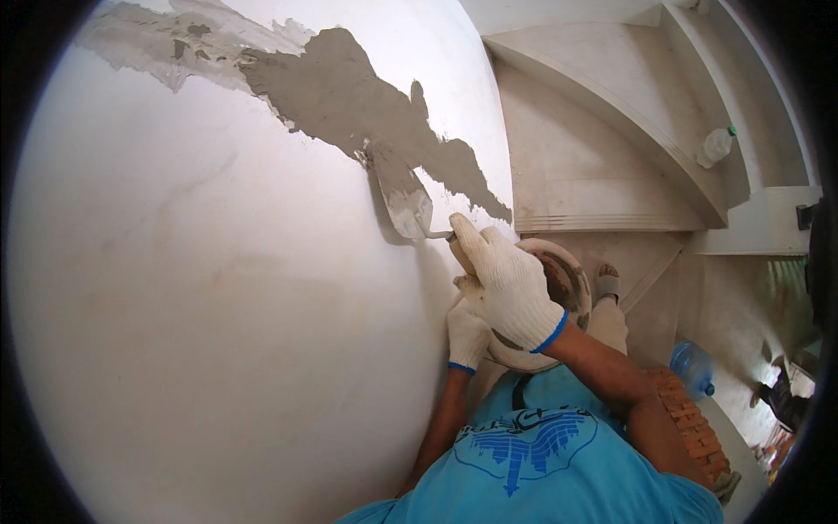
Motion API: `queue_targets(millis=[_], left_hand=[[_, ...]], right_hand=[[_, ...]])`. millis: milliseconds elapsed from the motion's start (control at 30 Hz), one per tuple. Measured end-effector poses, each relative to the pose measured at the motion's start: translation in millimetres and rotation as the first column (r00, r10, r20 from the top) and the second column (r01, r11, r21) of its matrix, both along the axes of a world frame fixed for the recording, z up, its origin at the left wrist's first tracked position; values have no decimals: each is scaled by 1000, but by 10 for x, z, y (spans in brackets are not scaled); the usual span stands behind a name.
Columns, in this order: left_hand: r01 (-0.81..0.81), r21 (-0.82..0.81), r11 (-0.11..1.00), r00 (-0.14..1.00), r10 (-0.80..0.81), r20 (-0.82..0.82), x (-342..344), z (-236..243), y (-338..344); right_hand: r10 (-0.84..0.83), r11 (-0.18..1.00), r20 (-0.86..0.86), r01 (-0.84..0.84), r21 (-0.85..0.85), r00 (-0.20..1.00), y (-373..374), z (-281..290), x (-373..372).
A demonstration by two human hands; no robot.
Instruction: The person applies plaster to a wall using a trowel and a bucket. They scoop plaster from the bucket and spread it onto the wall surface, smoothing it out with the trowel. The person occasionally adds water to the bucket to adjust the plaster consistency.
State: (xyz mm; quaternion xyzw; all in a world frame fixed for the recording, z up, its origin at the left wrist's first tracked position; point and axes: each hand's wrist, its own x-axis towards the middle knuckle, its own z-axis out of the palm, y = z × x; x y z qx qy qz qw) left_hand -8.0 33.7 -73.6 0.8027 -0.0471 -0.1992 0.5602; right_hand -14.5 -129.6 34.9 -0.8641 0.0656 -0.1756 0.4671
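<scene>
My right hand (511, 284), in a white knit glove with a blue cuff, is closed round the handle of a trowel (406, 203). The trowel's blade lies against the white wall (201, 288), its tip at the lower edge of a band of wet grey mortar (349, 100). Below and behind it, my gloved left hand (469, 334) is beside the rim of a round bucket (576, 271). The right hand and forearm cover part of that bucket, which has mortar smears inside. Most of the left hand's fingers are hidden, so its grip does not show.
Stairs (594, 131) curve up at the right, with a clear plastic bottle (716, 147) on a step. A blue water jug (692, 368) and stacked bricks (685, 419) stand at lower right. My sandalled foot (608, 284) is beside the bucket. Another person's dark-clothed limb (781, 397) shows at far right.
</scene>
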Motion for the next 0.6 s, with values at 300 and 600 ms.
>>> queue_targets(millis=[300,600], left_hand=[[17,45,999,998,-20,62,28,-402,178],[175,132,976,982,-163,-101,73,-387,309]], right_hand=[[-36,998,94,41,-53,995,-27,273,196],[-50,996,131,60,-73,990,22,555,492]])
